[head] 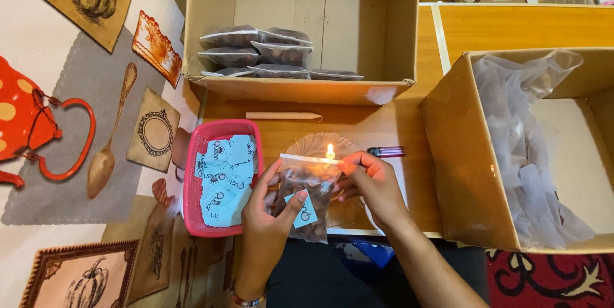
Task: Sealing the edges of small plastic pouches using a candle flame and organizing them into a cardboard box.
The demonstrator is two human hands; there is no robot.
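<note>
Your left hand [268, 218] and right hand [374, 186] pinch the filled plastic bag [309, 196] between closed fingers, its top edge at the candle flame [330, 151].

Flame [330, 151] right ahead of fingertips [348, 166], w/ lighter [385, 151] just beyond. Pink tray [190, 183] blocks left of fingers, big box [448, 154] blocks right. Bare wood past flame, up to stick [281, 116].

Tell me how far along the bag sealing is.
Done: several filled bags lie stacked in the back box. In hand: the left hand and right hand hold one bag with its top edge at the flame. Left: labels in the pink basket and empty bags in the right box.
</note>
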